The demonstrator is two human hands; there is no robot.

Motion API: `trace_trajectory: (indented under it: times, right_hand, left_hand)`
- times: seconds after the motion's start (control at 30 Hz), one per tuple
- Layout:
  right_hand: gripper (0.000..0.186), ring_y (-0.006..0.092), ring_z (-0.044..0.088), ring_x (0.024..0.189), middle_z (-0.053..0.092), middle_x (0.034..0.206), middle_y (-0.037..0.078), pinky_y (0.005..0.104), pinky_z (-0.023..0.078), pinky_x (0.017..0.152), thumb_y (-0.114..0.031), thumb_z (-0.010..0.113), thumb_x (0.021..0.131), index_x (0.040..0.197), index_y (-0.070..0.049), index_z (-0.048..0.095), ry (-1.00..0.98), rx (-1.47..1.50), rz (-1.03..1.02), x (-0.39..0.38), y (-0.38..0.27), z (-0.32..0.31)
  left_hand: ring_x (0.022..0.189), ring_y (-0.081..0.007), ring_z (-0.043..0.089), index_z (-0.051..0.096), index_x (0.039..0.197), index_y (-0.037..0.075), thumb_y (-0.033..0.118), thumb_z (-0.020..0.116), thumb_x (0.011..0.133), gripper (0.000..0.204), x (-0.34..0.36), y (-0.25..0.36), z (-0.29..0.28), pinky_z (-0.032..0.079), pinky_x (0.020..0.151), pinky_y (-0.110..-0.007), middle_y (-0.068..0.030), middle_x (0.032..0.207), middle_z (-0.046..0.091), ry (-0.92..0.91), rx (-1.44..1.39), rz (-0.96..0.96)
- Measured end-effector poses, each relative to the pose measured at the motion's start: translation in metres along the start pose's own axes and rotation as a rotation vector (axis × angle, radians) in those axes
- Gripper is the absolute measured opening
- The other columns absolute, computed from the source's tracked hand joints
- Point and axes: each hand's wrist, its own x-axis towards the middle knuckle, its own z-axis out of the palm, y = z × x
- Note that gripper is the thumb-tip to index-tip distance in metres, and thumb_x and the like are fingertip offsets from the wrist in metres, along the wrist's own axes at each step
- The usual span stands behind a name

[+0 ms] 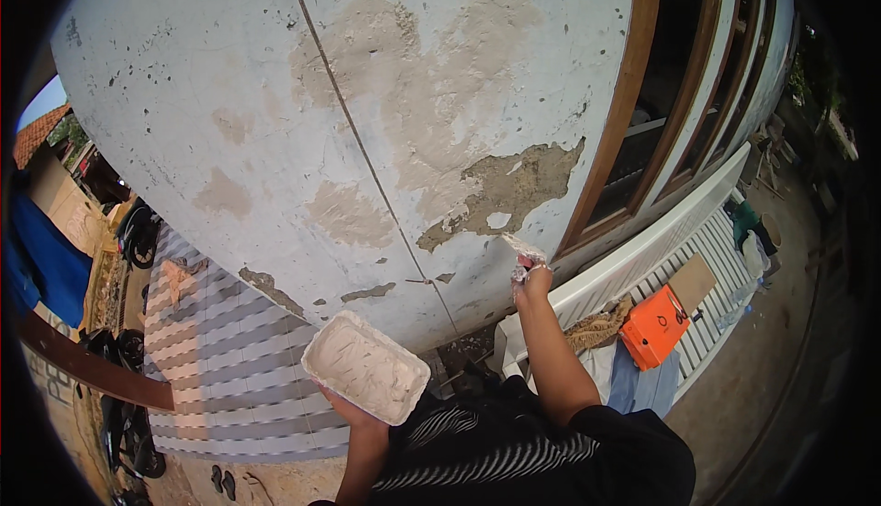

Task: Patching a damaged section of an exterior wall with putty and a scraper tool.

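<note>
My left hand [353, 410] holds a rectangular tub [365, 366] of pale, wet filler from underneath, low in front of me. My right hand [532, 278] grips a putty knife [513, 245] smeared with filler, its blade raised just below a bare grey-brown patch [514, 185] where the paint has flaked off the white wall [184, 56]; whether the blade touches the wall I cannot tell. Beige filled areas and smaller flaked spots mark the wall, and a thin cord [349, 116] runs down it.
Brown-framed windows [633, 139] stand at the right. Below them a white slatted bench [697, 322] carries an orange box [652, 322], cardboard and cloths. A striped tiled floor [220, 387] lies at lower left, with parked motorbikes [138, 240] and a blue sheet [46, 258] beyond.
</note>
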Motion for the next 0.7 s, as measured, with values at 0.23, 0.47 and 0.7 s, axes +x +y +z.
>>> trace_trajectory:
  times: [0.23, 0.47, 0.7]
  right_hand:
    - [0.018, 0.0148, 0.048, 0.057, 0.058, 0.078, 0.004, 0.0280, 0.034, 0.044, -0.017, 0.041, 0.092, 0.097, -0.010, 0.057, -0.018, -0.079, -0.013, -0.008, 0.002, 0.012]
    - [0.016, 0.0140, 0.046, 0.056, 0.058, 0.075, 0.003, 0.0268, 0.032, 0.045, -0.016, 0.044, 0.089, 0.092, -0.011, 0.059, 0.042, -0.028, -0.037, 0.004, -0.001, 0.009]
    - [0.015, 0.0122, 0.046, 0.057, 0.057, 0.078, 0.002, 0.0271, 0.032, 0.045, -0.014, 0.045, 0.090, 0.094, -0.011, 0.059, 0.050, -0.057, -0.004, 0.015, -0.013, -0.001]
  left_hand:
    - [0.122, -0.0351, 0.046, 0.037, 0.138, 0.015, 0.060, 0.037, 0.089, 0.067, -0.003, -0.003, 0.003, 0.040, 0.098, -0.054, -0.0082, 0.139, 0.042, 0.025, 0.016, 0.027]
    - [0.119, -0.0332, 0.048, 0.040, 0.136, 0.015, 0.060, 0.036, 0.089, 0.066, -0.006, 0.000, -0.002, 0.041, 0.097, -0.052, -0.0076, 0.135, 0.046, 0.044, 0.029, 0.059]
    - [0.118, -0.0319, 0.049, 0.041, 0.135, 0.014, 0.060, 0.035, 0.090, 0.064, -0.012, 0.001, 0.019, 0.042, 0.097, -0.051, -0.0071, 0.134, 0.047, 0.000, 0.017, 0.053]
